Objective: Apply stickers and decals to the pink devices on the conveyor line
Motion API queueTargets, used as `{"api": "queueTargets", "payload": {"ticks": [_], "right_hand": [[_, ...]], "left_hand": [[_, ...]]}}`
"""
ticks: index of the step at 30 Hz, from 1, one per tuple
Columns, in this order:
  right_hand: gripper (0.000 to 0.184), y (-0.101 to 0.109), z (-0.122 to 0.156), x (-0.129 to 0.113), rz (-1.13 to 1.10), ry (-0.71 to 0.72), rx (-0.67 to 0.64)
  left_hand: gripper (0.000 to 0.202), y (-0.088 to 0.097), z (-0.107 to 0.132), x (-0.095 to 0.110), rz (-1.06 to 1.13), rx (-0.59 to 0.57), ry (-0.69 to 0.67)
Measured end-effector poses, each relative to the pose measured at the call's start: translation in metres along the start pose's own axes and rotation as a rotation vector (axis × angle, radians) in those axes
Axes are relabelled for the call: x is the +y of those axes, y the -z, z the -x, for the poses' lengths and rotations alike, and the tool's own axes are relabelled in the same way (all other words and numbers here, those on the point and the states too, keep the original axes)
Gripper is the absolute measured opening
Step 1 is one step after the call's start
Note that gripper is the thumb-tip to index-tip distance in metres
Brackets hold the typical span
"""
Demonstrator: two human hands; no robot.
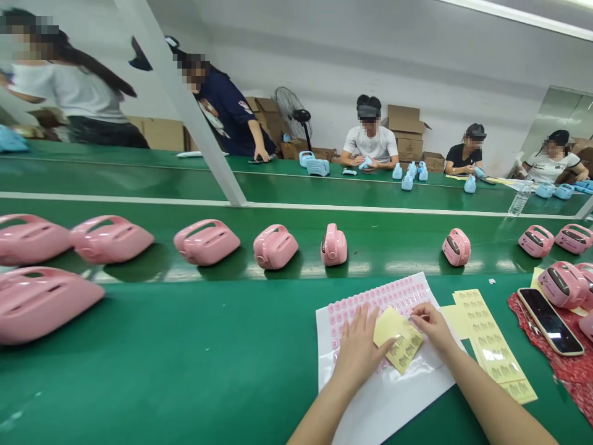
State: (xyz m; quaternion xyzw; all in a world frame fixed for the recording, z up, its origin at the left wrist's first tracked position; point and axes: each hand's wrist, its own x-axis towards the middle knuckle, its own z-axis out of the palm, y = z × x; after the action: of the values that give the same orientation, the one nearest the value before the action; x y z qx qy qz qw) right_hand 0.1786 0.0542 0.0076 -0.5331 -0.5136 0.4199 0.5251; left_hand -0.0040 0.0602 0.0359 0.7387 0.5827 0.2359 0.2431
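Observation:
A small yellow sticker sheet [404,352] with rows of labels lies at an angle over a white sheet of pink stickers [376,295]. My left hand [360,346] lies flat with fingers outstretched across the pink stickers, its thumb resting on the yellow sheet's lower left. At the yellow sheet's upper right edge, my right hand [433,326] is closed in a pinch. A small clear sticker [410,319] shows at its fingertips, though its outline is hard to make out.
Longer yellow label sheets [495,346] lie to the right, near a phone [551,321] on red wrap [569,374]. Pink handled housings [207,241] line the green bench [162,371]. Beyond a white post [185,105], several people handle blue housings [317,167]. A plastic bottle [519,201] stands behind.

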Motion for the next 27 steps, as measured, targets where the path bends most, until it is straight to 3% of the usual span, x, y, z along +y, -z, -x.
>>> {"api": "queueTargets", "payload": {"ticks": [2, 4, 6, 9, 13, 18, 23, 25, 27], "right_hand": [[0.013, -0.007, 0.002, 0.006, 0.074, 0.067, 0.030], [0.011, -0.012, 0.003, 0.009, 0.128, 0.098, 0.022], [0.011, -0.014, 0.004, 0.010, 0.147, 0.100, -0.002], [0.010, -0.015, 0.005, 0.012, 0.144, 0.103, 0.002], [0.010, -0.017, 0.006, 0.017, 0.106, 0.116, 0.081], [0.021, -0.015, 0.005, 0.010, -0.048, 0.080, 0.116], [0.069, -0.024, -0.013, -0.031, -0.250, 0.085, 0.096], [0.081, -0.034, -0.024, -0.047, -0.319, 0.078, 0.109], [0.088, -0.046, -0.033, -0.058, -0.383, 0.061, 0.113]], "left_hand": [[0.062, 0.019, -0.024, -0.006, 0.309, 0.168, 0.079], [0.059, 0.043, -0.057, -0.013, 0.680, 0.329, 0.286], [0.054, 0.066, -0.092, -0.021, 0.754, 0.390, 0.354], [0.038, 0.086, -0.135, -0.031, 0.817, 0.413, 0.426], [0.030, 0.083, -0.162, -0.036, 0.853, 0.307, 0.447], [0.024, 0.064, -0.146, -0.026, 0.806, 0.266, 0.317], [0.014, 0.033, -0.081, -0.004, 0.673, 0.241, 0.070], [0.013, 0.019, -0.055, 0.005, 0.431, 0.286, -0.121], [0.017, 0.009, -0.037, 0.014, 0.320, 0.301, -0.214]]}}
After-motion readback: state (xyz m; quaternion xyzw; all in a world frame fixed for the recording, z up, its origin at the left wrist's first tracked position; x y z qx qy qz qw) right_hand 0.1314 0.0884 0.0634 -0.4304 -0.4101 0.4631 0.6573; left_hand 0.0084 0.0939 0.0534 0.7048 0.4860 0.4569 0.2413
